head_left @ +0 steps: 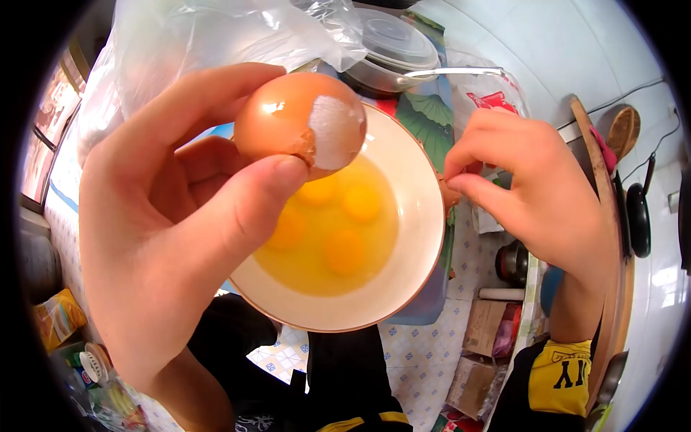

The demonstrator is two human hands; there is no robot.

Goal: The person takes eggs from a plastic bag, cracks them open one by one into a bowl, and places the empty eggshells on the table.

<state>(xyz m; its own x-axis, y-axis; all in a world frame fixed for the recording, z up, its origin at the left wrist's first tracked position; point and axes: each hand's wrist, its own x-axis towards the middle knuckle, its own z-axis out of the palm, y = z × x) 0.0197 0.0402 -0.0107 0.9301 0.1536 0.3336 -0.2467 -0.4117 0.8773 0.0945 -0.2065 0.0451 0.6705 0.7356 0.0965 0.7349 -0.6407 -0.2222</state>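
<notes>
My left hand point(165, 216) grips a brown egg point(277, 119) between thumb and fingers, above the bowl. On the egg's right side a patch of shell is gone and the whitish membrane point(335, 133) shows. Below it, a cream bowl with a brown rim point(417, 237) holds several yolks point(344, 250) in clear egg white, partly covered by the egg and my left hand. To the right of the bowl, my right hand point(529, 180) is closed in a pinch. Brown eggshell point(449, 194) lies just under those fingertips; whether a piece is between them is hidden.
A clear plastic bag point(194, 36) stands behind my left hand. At the back is a lidded metal pot point(396, 43) with a long handle. A wooden spoon point(622, 129) and a black pan point(638, 216) hang at the right wall. Cardboard boxes point(481, 327) sit low at the right.
</notes>
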